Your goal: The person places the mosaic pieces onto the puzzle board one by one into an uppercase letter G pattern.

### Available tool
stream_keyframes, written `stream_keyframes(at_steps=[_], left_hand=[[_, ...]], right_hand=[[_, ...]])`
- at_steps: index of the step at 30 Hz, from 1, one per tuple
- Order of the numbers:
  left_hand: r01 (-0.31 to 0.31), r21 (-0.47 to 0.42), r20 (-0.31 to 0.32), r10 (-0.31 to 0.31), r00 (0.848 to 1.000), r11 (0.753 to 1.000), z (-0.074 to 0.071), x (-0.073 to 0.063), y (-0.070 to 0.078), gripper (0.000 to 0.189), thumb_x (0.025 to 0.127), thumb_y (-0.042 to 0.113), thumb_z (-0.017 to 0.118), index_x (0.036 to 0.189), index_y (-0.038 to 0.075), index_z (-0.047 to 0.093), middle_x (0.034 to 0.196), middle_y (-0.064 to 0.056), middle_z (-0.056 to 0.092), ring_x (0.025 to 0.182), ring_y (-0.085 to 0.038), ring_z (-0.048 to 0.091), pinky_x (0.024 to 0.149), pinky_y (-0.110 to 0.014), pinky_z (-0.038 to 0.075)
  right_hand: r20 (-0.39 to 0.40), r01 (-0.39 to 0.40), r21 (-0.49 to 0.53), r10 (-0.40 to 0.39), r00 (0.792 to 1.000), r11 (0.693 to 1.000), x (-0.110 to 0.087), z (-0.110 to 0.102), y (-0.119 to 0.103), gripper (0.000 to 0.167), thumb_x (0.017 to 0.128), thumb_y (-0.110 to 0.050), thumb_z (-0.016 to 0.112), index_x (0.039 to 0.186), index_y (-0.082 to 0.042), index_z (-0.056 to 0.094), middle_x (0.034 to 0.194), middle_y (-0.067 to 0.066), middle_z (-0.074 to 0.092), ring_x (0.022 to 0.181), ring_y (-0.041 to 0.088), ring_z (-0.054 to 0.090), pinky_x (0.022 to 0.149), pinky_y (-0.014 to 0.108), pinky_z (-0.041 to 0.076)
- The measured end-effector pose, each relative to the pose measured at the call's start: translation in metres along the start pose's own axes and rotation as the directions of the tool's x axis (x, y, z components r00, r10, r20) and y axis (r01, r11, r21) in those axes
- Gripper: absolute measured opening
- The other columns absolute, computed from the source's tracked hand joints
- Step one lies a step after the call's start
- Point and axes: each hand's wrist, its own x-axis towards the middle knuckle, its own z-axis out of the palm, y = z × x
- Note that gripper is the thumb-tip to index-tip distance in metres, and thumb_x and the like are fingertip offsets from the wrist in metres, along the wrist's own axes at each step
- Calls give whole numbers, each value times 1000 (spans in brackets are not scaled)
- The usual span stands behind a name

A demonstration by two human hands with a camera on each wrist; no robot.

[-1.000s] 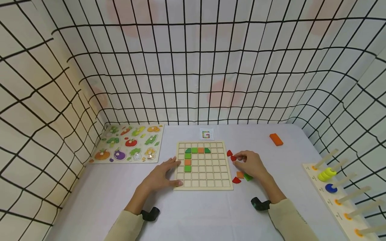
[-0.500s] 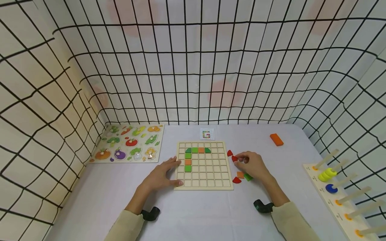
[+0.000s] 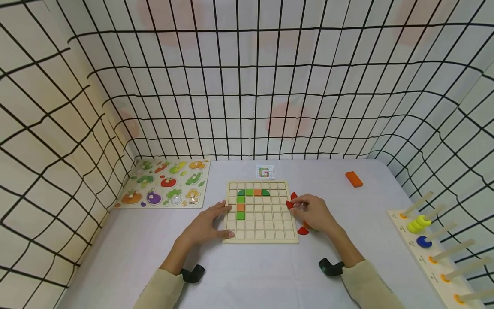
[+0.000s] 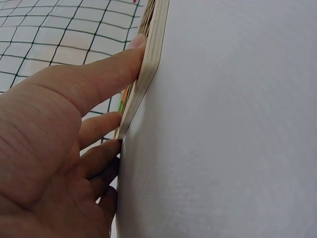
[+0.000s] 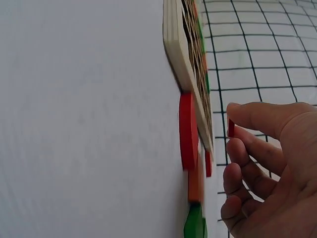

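Observation:
A pale wooden grid board point(image 3: 266, 219) lies in front of me, with green and orange tiles point(image 3: 241, 207) set in its upper left cells. My left hand point(image 3: 204, 225) rests at the board's left side; its thumb point(image 4: 116, 69) lies over the edge and the straight fingers touch the side. Between thumb and index finger, my right hand point(image 3: 314, 212) pinches a red quarter-round tile point(image 5: 231, 128), held just over the board's right edge. Another red tile point(image 3: 294, 195) lies beside the board, and a third red tile point(image 3: 302, 231) sits nearer me.
Orange point(image 5: 194, 178) and green point(image 5: 194, 223) tiles lie partly hidden under my right hand. A pattern card point(image 3: 265, 172) is behind the board. A vegetable puzzle point(image 3: 158, 201) stands left; an orange block point(image 3: 353, 179) and a peg stand point(image 3: 436, 257) are right. Black netting surrounds the table.
My right hand has moved left from the loose tiles, carrying the red quarter-round tile to the board's right edge. The left hand stays where it was.

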Motion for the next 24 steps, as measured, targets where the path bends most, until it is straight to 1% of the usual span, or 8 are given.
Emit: stream_keyframes(at_steps=[4, 8, 10, 13, 16, 19, 24], left_hand=[[-11, -5, -8, 11, 1000, 1000, -1, 0, 0, 89, 77, 52, 87, 154, 25, 51, 169, 3, 32, 159, -26, 25, 124, -59, 28], [-18, -9, -10, 18, 1000, 1000, -2, -2, 1, 89, 77, 52, 87, 153, 24, 51, 169, 3, 33, 159, -26, 25, 125, -59, 28], [-19, -16, -12, 19, 1000, 1000, -2, -3, 2, 88, 77, 51, 88, 153, 24, 52, 169, 2, 33, 159, -26, 25, 125, -59, 27], [-21, -27, -16, 21, 1000, 999, -3, -4, 3, 88, 77, 51, 88, 152, 24, 53, 169, 2, 33, 159, -25, 25, 125, -58, 27], [-26, -26, -15, 25, 1000, 999, -3, -3, 2, 87, 77, 51, 87, 152, 24, 53, 169, 2, 33, 159, -25, 25, 126, -58, 26], [-26, -29, -14, 26, 1000, 999, -2, -3, 1, 87, 77, 51, 87, 152, 24, 53, 169, 2, 33, 159, -25, 25, 126, -58, 26], [-17, -23, -15, 16, 1000, 1000, -2, -3, 1, 87, 77, 52, 87, 152, 25, 52, 169, 3, 33, 159, -25, 25, 125, -58, 27]], right_hand=[[23, 10, 21, -10, 1000, 1000, 0, 7, -12, 25, 90, -19, 78, 114, -12, 78, 95, -1, 68, 91, 19, 56, 65, 24, 48], [50, 42, 38, -44, 998, 998, 0, 14, -23, 23, 90, -19, 79, 113, -14, 78, 91, -4, 66, 88, 17, 56, 65, 24, 46], [69, 63, 45, -66, 995, 997, -1, 18, -29, 24, 89, -19, 79, 113, -15, 78, 91, -4, 66, 87, 16, 56, 67, 24, 46], [88, 74, 69, -79, 993, 995, -1, 24, -36, 24, 89, -19, 80, 112, -16, 79, 91, -5, 67, 85, 16, 57, 69, 25, 46], [105, 75, 93, -85, 991, 993, -1, 30, -42, 22, 89, -18, 79, 111, -16, 79, 93, -4, 68, 87, 16, 57, 73, 26, 48], [120, 89, 105, -102, 988, 990, 1, 37, -46, 21, 89, -15, 77, 110, -16, 78, 93, -5, 68, 87, 16, 57, 73, 26, 49], [155, 143, 130, -162, 975, 981, 3, 47, -51, 20, 90, -16, 77, 110, -16, 78, 93, -6, 67, 86, 14, 58, 74, 25, 50]])
